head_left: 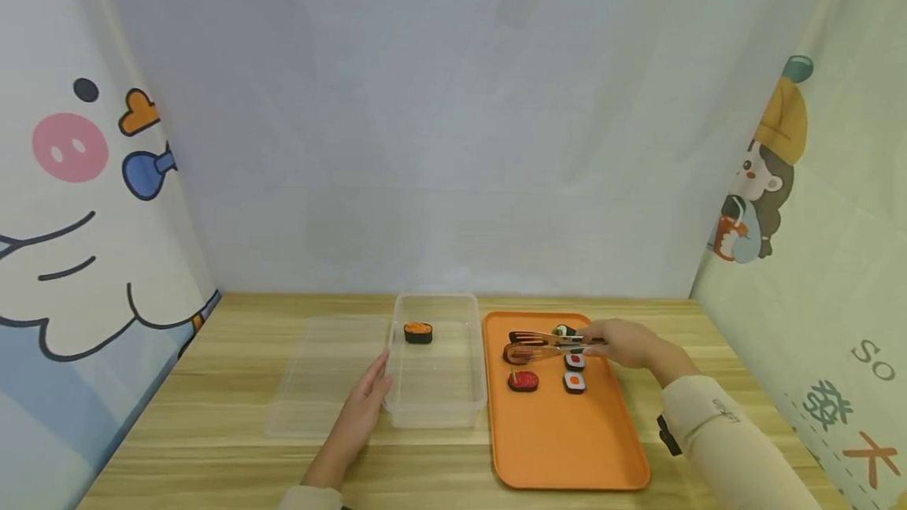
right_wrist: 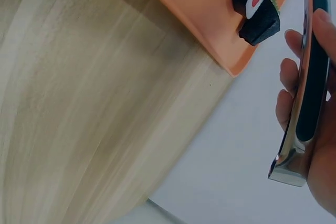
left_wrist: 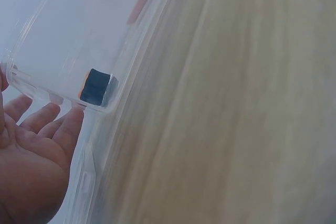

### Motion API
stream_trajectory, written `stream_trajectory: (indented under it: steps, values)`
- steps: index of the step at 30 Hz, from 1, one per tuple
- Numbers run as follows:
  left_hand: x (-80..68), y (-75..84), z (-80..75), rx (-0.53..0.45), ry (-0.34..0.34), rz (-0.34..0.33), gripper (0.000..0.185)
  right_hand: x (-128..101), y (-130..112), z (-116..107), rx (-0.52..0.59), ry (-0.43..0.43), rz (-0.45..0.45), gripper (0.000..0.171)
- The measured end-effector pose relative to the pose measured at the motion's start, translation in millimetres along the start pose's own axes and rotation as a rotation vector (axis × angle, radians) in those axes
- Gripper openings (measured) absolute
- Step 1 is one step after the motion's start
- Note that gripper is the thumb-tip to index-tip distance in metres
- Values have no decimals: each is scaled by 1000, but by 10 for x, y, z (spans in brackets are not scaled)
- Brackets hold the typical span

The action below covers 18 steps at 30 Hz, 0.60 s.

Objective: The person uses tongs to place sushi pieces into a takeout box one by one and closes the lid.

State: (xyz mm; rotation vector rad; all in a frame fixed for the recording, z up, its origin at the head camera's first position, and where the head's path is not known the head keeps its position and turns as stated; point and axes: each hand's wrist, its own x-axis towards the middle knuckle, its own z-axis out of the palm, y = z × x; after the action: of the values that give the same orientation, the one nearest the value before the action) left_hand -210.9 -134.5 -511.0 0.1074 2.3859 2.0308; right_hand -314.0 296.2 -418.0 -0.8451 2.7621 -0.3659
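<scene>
Clearly, the fingers of the right hand hold something: they are curled round a pair of silver metal tongs with black grip panels, whose slotted ends point toward 9 o'clock. The fingers of the left hand are extended and slightly spread, holding nothing — their tips touch the near side of a clear rectangular plastic container at its 9 o'clock wall.

The tong ends are parted over an oval black-sided sushi piece with a dark reddish topping, which sits at 10 o'clock on an orange rectangular tray with rounded corners. Whether they touch it cannot be told. Just beside it, toward 6 o'clock, lies an oval black-sided sushi piece with a bright red topping.

On the tray's 12 to 1 o'clock side come a black-and-white roll with a red centre, a similar roll with an orange centre and, farthest off, a dark roll with green in its top.

Inside the container, at 11 o'clock, stands a black-sided sushi piece with an orange topping. At the container's 9 o'clock, a clear flat plastic lid lies on the pale wood-grain worktop — a plain pale cloth backdrop rises at 12 o'clock.
</scene>
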Motion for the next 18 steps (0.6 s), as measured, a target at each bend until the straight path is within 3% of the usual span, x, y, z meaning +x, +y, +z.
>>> stream_trajectory:
  steps: [10, 14, 18]
  values:
    - [-1, 9, -1, 0, 1, 10, 52, -8, -18, -19, -38, 58, -43, 9]
    - [-3, 6, 0, 4, 0, 7, 53, -17, -9, -62, -14, 79, -59, 12]
    - [-4, -5, 4, 0, 1, 12, 52, -20, -35, -138, -8, 111, -90, 31]
